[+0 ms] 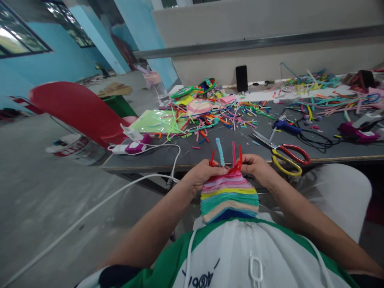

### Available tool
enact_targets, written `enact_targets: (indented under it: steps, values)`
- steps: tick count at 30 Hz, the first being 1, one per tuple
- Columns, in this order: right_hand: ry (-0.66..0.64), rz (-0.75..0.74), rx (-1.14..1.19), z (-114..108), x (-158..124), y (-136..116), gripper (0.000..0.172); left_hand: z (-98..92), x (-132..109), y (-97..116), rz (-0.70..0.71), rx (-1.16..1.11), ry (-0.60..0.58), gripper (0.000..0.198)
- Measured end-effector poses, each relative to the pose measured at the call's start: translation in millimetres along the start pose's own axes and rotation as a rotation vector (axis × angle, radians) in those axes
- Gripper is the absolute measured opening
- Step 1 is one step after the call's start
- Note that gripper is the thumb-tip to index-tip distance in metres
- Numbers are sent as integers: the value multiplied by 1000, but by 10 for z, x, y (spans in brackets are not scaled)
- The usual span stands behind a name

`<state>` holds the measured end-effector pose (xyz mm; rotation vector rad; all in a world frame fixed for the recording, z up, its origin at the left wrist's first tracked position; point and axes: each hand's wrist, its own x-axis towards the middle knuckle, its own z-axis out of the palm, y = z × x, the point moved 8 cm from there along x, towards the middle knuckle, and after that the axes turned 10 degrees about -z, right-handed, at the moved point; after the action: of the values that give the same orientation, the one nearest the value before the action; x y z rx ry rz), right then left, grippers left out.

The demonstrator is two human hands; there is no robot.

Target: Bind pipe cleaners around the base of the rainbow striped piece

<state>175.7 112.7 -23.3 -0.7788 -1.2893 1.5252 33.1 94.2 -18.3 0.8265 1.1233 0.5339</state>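
A striped panel of fuzzy pipe cleaners, in pink, yellow, teal, cream and blue bands, is held up in front of my chest. My left hand is closed on its upper left edge, thumb lying across the top. At the upper right, my right hand pinches a red pipe cleaner that runs along the top edge. A light blue pipe cleaner and a pink pipe cleaner stick up between my hands. The fingertips partly hide where the red one bends.
Scissors lie open at the table's front edge. Cut pipe cleaner pieces litter the grey table. A purple glue gun with a white cable sits left, a blue tool right. A phone leans at the back; a red chair stands left.
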Motion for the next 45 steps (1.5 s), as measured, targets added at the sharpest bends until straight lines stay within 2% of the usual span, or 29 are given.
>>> enact_targets:
  steps: [4,9,15,22,27,31,39,42,45]
  values:
    - [-43,0,6,46,-10,4,24,-4,5,-1,4,-2,-7,29]
    - [-86,-47,-152,38,-37,-56,22,-7,7,21,33,-5,12,27]
    - [-73,-111,-302,74,-49,-109,23,22,-13,26,13,3,24,30]
    - [-36,-244,-620,128,-74,-258,18,10,2,26,19,17,23,28]
    - [-84,-213,-608,154,-83,-315,20,-22,5,48,29,18,76,29]
    - [-82,-224,-625,143,-70,-357,19,8,-3,49,28,59,41,26]
    - [-77,-361,-943,214,-73,-469,14,74,-28,72,57,65,2,21]
    - [-66,-308,-912,192,-68,-417,13,72,-52,67,40,53,-69,25]
    - [-58,-203,-775,133,-67,-308,15,39,-60,60,36,-3,-182,27]
